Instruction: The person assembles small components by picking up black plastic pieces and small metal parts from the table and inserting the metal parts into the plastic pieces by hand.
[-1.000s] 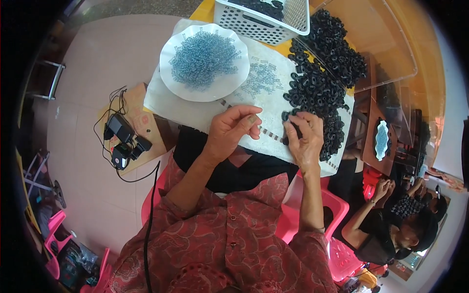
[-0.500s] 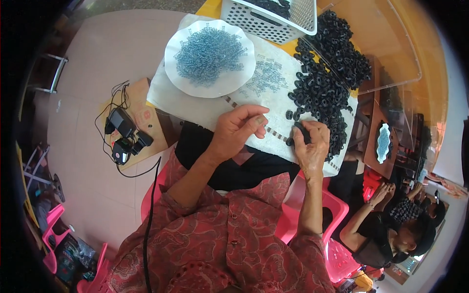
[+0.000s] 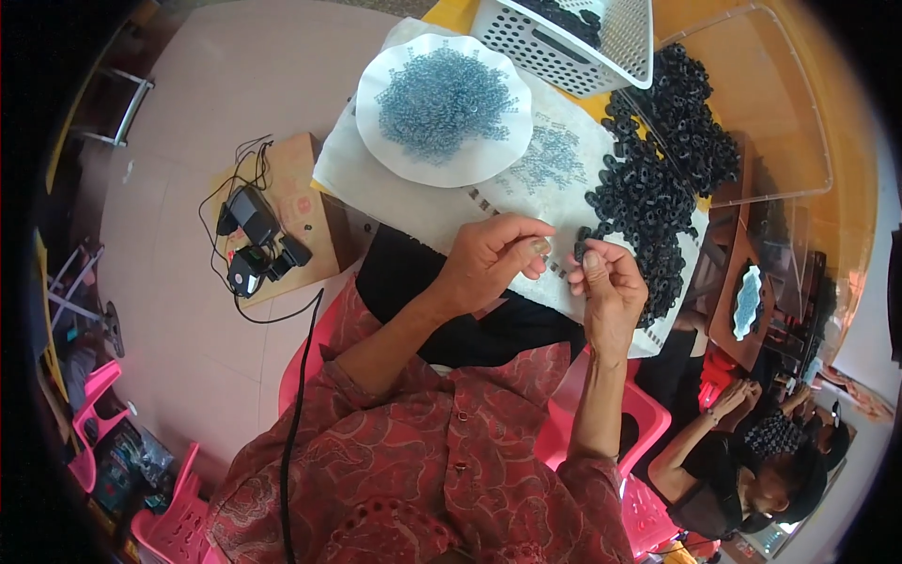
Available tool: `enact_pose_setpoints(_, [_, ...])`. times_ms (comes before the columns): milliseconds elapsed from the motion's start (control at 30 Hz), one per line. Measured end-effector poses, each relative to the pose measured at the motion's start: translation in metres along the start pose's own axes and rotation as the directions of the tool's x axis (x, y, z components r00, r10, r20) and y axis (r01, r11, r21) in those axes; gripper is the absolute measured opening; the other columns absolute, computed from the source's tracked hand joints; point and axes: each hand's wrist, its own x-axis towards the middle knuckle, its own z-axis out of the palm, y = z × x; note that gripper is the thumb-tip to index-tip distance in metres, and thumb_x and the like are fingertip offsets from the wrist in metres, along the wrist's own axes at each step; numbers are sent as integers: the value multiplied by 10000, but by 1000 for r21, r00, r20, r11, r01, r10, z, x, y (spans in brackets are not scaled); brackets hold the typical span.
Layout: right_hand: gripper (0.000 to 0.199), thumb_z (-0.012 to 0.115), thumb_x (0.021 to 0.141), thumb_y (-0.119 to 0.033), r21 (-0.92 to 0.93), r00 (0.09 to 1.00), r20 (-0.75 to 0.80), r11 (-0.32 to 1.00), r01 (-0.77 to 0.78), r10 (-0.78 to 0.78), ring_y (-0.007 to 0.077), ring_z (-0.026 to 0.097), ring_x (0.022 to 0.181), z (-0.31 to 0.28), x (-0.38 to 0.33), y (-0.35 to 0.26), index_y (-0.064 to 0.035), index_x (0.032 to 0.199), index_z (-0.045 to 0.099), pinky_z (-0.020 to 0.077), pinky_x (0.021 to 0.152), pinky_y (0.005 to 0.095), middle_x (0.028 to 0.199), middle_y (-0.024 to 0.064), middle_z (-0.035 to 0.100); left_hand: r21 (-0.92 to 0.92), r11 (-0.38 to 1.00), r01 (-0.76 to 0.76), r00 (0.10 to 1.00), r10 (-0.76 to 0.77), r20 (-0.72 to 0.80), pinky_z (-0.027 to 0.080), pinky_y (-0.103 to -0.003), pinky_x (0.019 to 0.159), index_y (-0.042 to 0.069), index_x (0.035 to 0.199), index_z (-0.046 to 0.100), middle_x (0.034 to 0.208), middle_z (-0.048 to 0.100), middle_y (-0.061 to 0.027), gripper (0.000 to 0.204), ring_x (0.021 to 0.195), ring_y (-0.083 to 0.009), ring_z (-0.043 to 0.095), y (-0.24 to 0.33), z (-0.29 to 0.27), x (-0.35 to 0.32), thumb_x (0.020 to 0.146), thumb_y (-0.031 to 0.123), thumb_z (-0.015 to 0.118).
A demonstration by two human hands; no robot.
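Thumb and fingertips of my right hand (image 3: 613, 287) pinch a small black plastic part (image 3: 582, 246) above the white cloth (image 3: 427, 214). Beside it, my left hand (image 3: 493, 263) is closed in a pinch; whatever sits between its fingertips is too small to make out. A heap of black plastic parts (image 3: 646, 193) spreads over the cloth just past my right hand. Farther off to the left stands a white scalloped plate (image 3: 381, 150) piled with tiny metal springs (image 3: 442, 103). More loose springs (image 3: 550, 160) lie scattered on the cloth between plate and heap.
A white perforated basket (image 3: 536, 58) holding black parts stands at the far edge, near a clear plastic bin (image 3: 799, 193). Left on the floor, a cardboard box (image 3: 315, 235) carries black adapters (image 3: 254, 216) and cables. At right, another person (image 3: 705, 461) works beside a table.
My right hand has come away from the edge of the heap, and the black part now shows in its fingertips. My left hand stays pinched near it. The whole view has shifted slightly.
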Motion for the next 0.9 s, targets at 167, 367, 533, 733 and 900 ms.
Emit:
enact_pose_setpoints(167, [139,614,904,-76,66,999,38,998,3,-5,79,586,658,10,1,0,13,1011,609,457,572,197,813,57,648,-3,999,-32,999,32,0,512,-224,662,-15,1080,612,875,640,-57,179,727,-90,629,-2,-1,1,923,54,562])
enact_pose_setpoints(367, [122,645,873,-39,-26,996,94,1000,15,-13,83,589,658,22,-3,-2,10,979,611,461,574,198,794,50,644,73,986,-148,986,141,93,499,-228,691,-9,1070,612,911,604,-51,179,779,-93,610,-7,-7,1,893,-4,580])
enact_pose_setpoints(533, [112,626,894,-65,26,996,84,999,36,-38,74,579,649,28,0,-2,8,979,620,456,567,196,776,41,645,-219,975,25,997,-8,79,508,-236,704,-28,1063,602,889,617,-58,173,775,-103,613,-2,-9,0,893,-3,579])
enact_pose_setpoints(733, [109,624,893,-67,-140,994,11,984,113,-112,55,536,635,40,23,9,0,976,649,424,565,192,801,19,624,-398,915,63,998,-54,32,537,-279,715,-31,1075,591,871,641,-89,179,754,-136,640,-3,-12,1,904,12,568])
enact_pose_setpoints(900, [99,682,820,-38,-544,885,113,717,435,-451,142,572,661,57,44,11,4,908,667,466,595,262,797,94,590,-486,872,56,998,-65,-2,554,-309,723,-31,1108,586,902,649,-104,205,779,-162,658,-3,-13,3,912,15,550])
